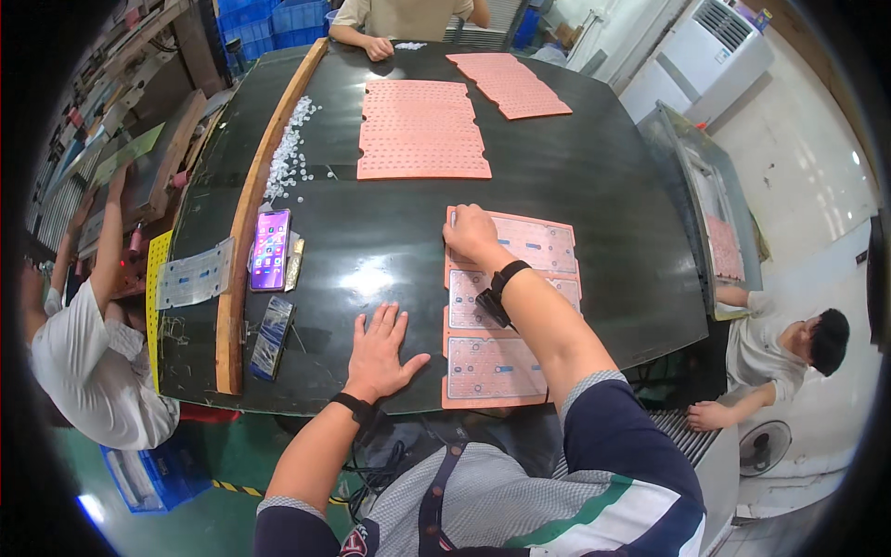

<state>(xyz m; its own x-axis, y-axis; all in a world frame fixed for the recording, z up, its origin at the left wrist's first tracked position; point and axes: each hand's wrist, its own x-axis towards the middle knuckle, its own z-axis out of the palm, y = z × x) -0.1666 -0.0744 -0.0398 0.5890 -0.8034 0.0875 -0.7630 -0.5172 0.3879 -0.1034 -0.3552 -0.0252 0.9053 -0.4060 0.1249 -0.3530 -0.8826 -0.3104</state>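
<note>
My left hand [379,353] lies flat on the dark tabletop [371,241], fingers spread, holding nothing. To its right is a pink board [446,381] with notched edges, and on it three pale, patterned rectangular panels [501,369] with small blue marks lie in a column. My right hand [471,232] rests at the upper left corner of the farthest panel [543,243], its fingers curled down and pressed together. Whatever its fingertips pinch is hidden under the hand. My right forearm covers part of the middle panel [469,299].
Two pink perforated boards [424,130] [510,85] lie farther back. Small white pieces [288,153] are heaped along a wooden strip [264,176] at the left. A lit phone [270,251] lies near it. Co-workers [404,20] sit or stand at the far edge and both sides.
</note>
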